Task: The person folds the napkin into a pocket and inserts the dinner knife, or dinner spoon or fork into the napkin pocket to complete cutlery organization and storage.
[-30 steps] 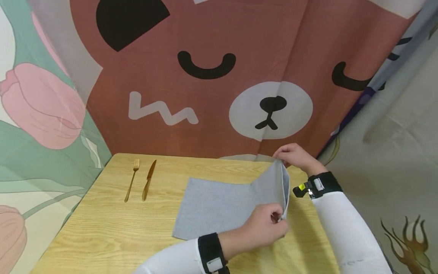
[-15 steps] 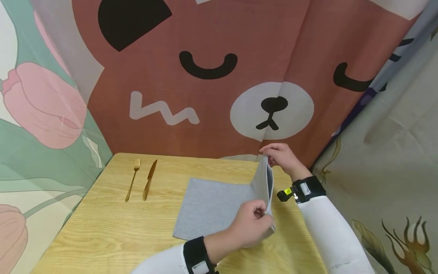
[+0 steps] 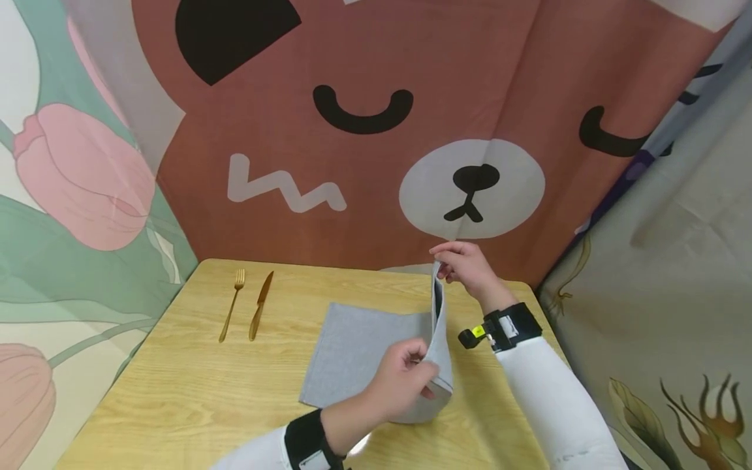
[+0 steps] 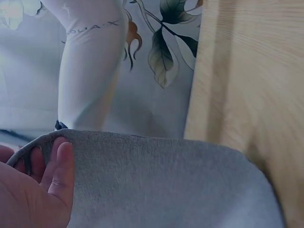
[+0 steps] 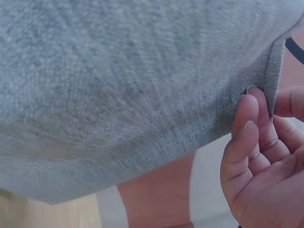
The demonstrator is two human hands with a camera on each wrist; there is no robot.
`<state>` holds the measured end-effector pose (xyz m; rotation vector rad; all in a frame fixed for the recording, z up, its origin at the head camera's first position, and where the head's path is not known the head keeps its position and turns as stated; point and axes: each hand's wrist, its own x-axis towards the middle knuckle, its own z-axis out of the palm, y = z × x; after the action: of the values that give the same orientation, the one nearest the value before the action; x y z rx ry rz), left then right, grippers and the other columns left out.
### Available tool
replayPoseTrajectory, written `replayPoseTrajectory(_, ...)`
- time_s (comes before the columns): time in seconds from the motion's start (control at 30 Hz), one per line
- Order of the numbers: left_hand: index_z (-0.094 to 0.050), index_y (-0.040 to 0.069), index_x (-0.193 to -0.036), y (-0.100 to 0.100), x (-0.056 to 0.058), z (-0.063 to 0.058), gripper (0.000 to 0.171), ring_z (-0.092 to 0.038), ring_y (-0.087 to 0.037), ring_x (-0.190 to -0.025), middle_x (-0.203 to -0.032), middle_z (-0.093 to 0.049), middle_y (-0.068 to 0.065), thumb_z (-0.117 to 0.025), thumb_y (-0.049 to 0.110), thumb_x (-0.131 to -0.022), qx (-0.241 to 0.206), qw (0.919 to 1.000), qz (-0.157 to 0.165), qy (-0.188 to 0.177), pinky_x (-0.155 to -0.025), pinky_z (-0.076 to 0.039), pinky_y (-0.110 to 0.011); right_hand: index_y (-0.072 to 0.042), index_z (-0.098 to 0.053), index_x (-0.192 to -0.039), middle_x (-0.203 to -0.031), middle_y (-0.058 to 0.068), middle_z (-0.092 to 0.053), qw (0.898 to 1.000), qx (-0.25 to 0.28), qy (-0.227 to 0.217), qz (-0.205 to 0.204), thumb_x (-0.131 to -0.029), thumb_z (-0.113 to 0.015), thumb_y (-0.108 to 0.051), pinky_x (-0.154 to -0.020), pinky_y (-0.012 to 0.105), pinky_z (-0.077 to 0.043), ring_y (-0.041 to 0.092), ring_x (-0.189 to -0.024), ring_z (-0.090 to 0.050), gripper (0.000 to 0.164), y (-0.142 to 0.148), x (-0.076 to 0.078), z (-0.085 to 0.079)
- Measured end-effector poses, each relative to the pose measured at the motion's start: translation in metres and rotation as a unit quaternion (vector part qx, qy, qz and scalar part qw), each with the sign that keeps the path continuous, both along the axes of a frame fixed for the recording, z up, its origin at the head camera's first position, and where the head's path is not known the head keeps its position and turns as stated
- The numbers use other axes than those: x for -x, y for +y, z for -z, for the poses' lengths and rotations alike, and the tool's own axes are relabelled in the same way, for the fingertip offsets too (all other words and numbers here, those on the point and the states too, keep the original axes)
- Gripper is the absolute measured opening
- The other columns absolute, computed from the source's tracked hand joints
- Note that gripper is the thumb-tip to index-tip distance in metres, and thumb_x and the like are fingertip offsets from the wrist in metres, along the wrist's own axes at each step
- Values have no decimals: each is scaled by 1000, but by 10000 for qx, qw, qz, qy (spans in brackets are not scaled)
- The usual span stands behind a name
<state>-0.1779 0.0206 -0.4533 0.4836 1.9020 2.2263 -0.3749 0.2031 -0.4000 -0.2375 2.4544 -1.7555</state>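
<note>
A brown backdrop (image 3: 282, 241) printed with a bear's face hangs behind a wooden counter (image 3: 170, 411). A grey cloth (image 3: 358, 346) lies on the counter, its right part lifted on edge. The left hand (image 3: 399, 378) pinches the near end of that raised edge, the right hand (image 3: 467, 264) the far end, each grip closed on fabric. Well left lie a gold knife (image 3: 261, 305) and fork (image 3: 232, 305).

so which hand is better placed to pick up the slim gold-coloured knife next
Probably the left hand: it is nearer the knife than the right hand is. Both hands hold the grey fabric cloth, though, so the left would have to let go first.
</note>
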Motion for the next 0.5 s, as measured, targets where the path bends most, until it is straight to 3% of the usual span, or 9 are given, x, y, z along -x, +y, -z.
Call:
replayPoseTrajectory(0.17, -44, -12, -77, -16, -1, 10, 27, -70, -11, -67, -71, -60, 0, -56, 4, -94, 12, 9999, -126, -113, -56, -62, -38, -11, -73, -119, -98, 13, -69, 9999, -109, -121, -19, -103, -63, -25, -68, 29, -59, 25, -74, -69, 24, -13, 2, 10)
replayPoseTrajectory(0.4, -35, -8, -73, -37, -4, 21, 37, -69, -14, -63, -67, -50, 0, -55, 9, -99, -10, 9991, -359, -242, -59, -60, -58, -14, -74, -117, -102, 13, -67, 9997, -34, -232, -75, -102, -64, -27, -71, 33, -59, 23, -76, -68, 22, -37, 6, 22)
replayPoseTrajectory(0.5, -32, -6, -72, -46, -6, 25, 40, -67, -12, -64, -65, -44, 2, -55, 10, -100, -42, 9986, -435, -311, -57, -61, -54, -15, -75, -117, -105, 14, -66, 9995, -14, -295, -77, -101, -65, -27, -71, 32, -60, 23, -77, -67, 22, -48, 6, 27)
